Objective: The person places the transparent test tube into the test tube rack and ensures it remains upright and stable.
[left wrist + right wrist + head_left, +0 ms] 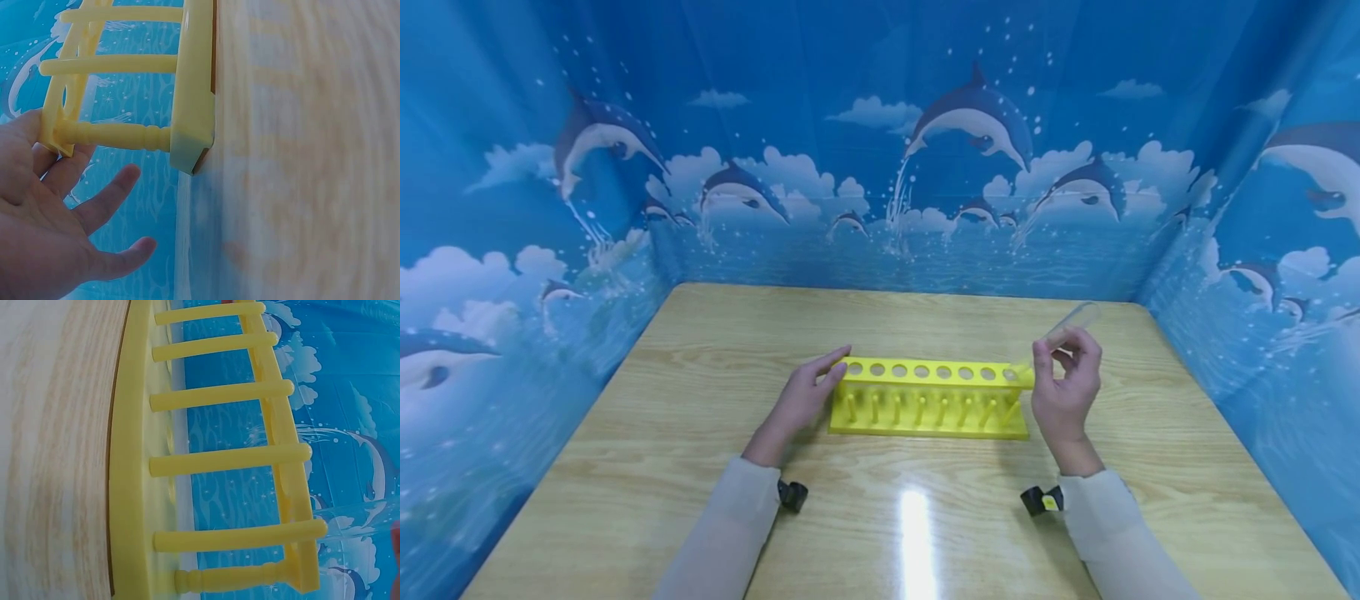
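A yellow test tube rack (pixel 929 431) stands upright on the table, with a row of round holes along its top plate and a row of pegs below. My left hand (pixel 806 395) grips the left end of that top plate; in the left wrist view, thumb and fingers (pixel 69 172) close on its corner while two fingers stick out loose. At the rack's right end, my right hand (pixel 1067 383) pinches a clear test tube (pixel 1081 316). The tube slants, its far end pointing up and right. The right wrist view shows the glassy tube (pixel 359 515) beside the top plate.
The light wood-grain table (pixel 737 325) carries the rack. A blue dolphin-print curtain (pixel 820 108) closes in the back and both sides. Black devices (pixel 793 496) are strapped at both wrists, and a bright reflection lies on the near table surface.
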`<state>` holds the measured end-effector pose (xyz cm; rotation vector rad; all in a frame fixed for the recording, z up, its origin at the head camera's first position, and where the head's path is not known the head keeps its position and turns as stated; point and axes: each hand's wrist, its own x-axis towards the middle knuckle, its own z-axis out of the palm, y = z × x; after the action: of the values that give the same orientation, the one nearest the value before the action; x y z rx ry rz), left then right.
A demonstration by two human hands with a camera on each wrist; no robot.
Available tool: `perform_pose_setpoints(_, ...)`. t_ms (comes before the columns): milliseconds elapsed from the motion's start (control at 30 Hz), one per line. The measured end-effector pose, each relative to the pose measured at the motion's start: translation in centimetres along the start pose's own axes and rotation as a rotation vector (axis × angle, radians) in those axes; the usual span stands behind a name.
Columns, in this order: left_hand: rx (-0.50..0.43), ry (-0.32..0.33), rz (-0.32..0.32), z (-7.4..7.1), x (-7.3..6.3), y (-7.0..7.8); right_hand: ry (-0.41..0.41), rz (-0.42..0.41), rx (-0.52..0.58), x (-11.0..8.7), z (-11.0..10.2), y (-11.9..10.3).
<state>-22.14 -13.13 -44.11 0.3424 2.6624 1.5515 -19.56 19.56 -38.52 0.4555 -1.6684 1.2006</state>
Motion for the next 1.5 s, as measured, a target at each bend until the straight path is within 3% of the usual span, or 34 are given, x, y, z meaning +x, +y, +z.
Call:
perform_pose_setpoints(867, -0.003, -0.002, -0.008, -0.1, 0.0, 0.1, -0.042, 0.055, -0.044, -0.4, 0.1, 0.2)
perform_pose_setpoints(1167, -0.007, -0.007, 0.001, -0.1, -0.1, 0.1, -0.041, 0.116, -0.069, -1.6, -0.1, 3.4)
perform_pose_setpoints(1500, -0.008, -0.003, 0.008, -0.1, -0.1, 0.1, -0.051, 0.161, -0.093, -1.7, -0.2, 3.4)
